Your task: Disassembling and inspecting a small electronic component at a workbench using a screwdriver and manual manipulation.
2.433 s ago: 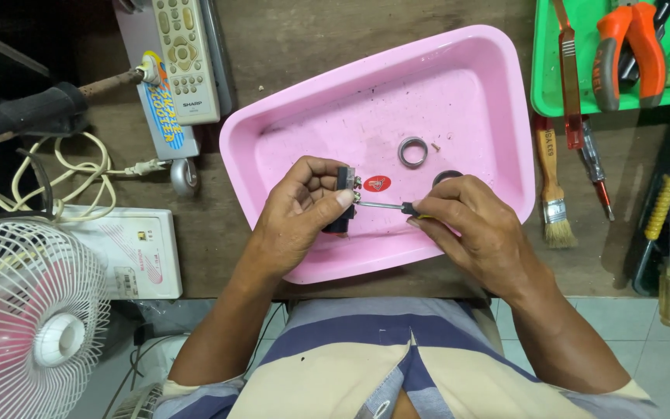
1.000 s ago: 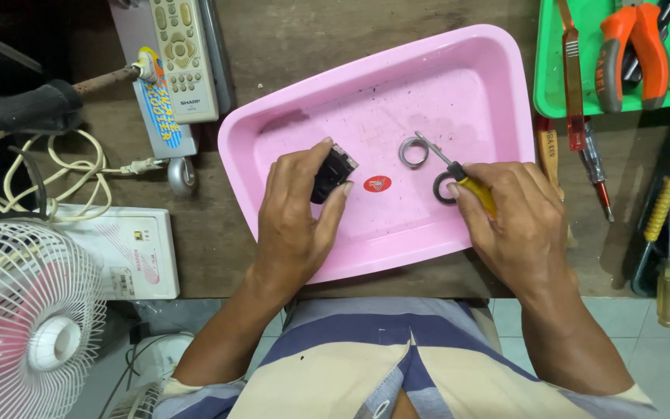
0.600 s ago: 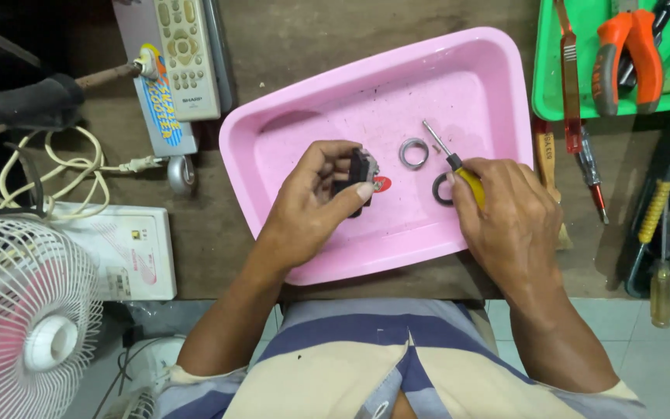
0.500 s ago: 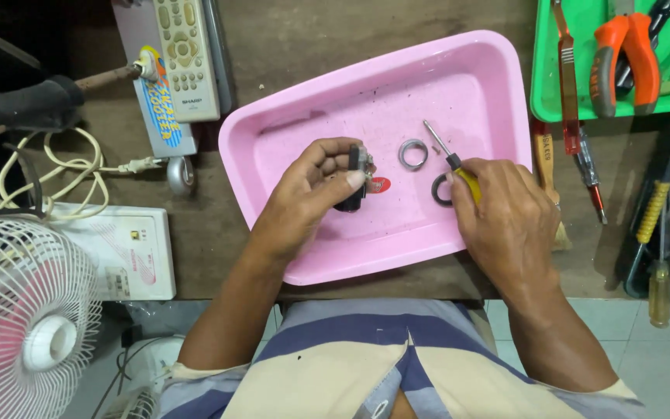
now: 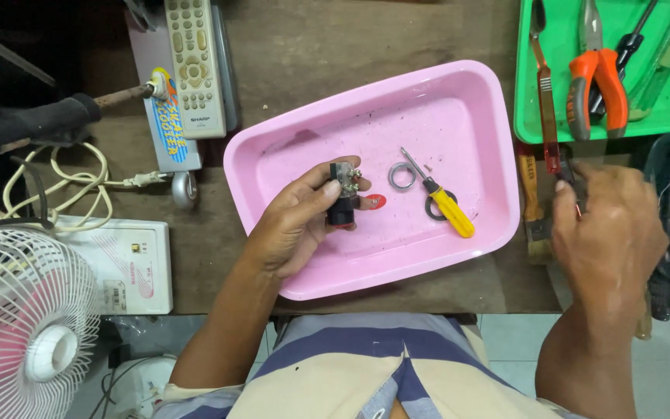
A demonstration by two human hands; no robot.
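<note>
My left hand (image 5: 292,229) is over the pink tray (image 5: 467,101) and pinches a small black part with metal terminals (image 5: 341,200). A red cap (image 5: 374,202) lies just beside it. A yellow-handled screwdriver (image 5: 447,206) lies loose in the tray between a metal ring (image 5: 401,176) and a dark ring (image 5: 430,211). My right hand (image 5: 606,233) is off the tray's right side. Its fingers curl around the lower end of a red-handled screwdriver (image 5: 546,116) that lies across the green tray's edge.
A green tray (image 5: 661,116) at the back right holds orange pliers (image 5: 595,77) and other tools. A brush (image 5: 533,213) lies beside the pink tray. At the left are a remote (image 5: 194,62), a soldering iron (image 5: 40,124), a white box (image 5: 129,264) and a fan (image 5: 25,334).
My right hand has laid the yellow-handled screwdriver in the pink tray and moved right onto the red-handled screwdriver. My left hand still holds the black part, turned slightly.
</note>
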